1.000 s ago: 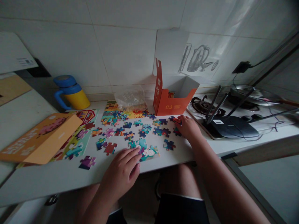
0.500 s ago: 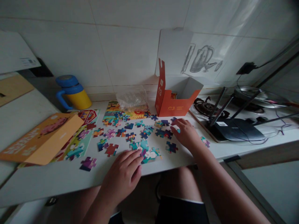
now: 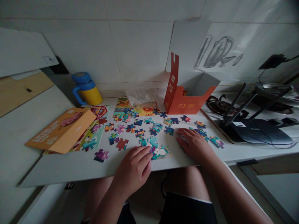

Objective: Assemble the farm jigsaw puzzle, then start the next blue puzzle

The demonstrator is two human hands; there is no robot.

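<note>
On the white counter, my left hand [image 3: 135, 165] lies with its fingers stretched out and held together. Its fingertips touch the left edge of a small joined jigsaw section [image 3: 161, 151] showing white rabbits on teal. To the right, my right hand [image 3: 195, 143] reaches over the counter with fingers extended and slightly curved. What lies beneath its palm and thumb is mostly hidden. A dark blue puzzle piece [image 3: 168, 130] sits just left of its fingertips. More loose pieces spread around, among them a brown-red piece [image 3: 122, 144] and a purple piece [image 3: 101, 155].
An orange box [image 3: 184, 104] stands open at the back, beside a clear plastic bag [image 3: 142, 96] on a partly assembled puzzle [image 3: 121, 107]. Left are a yellow carton [image 3: 63, 127] and a blue-yellow flask [image 3: 90, 91]. A black router [image 3: 261, 130] stands right, before a gas burner [image 3: 217, 105].
My view has swung left, so things appear further right. My right hand has come down and nearer the counter's front, over where a dark piece lay. My left hand stays by the rabbit section.
</note>
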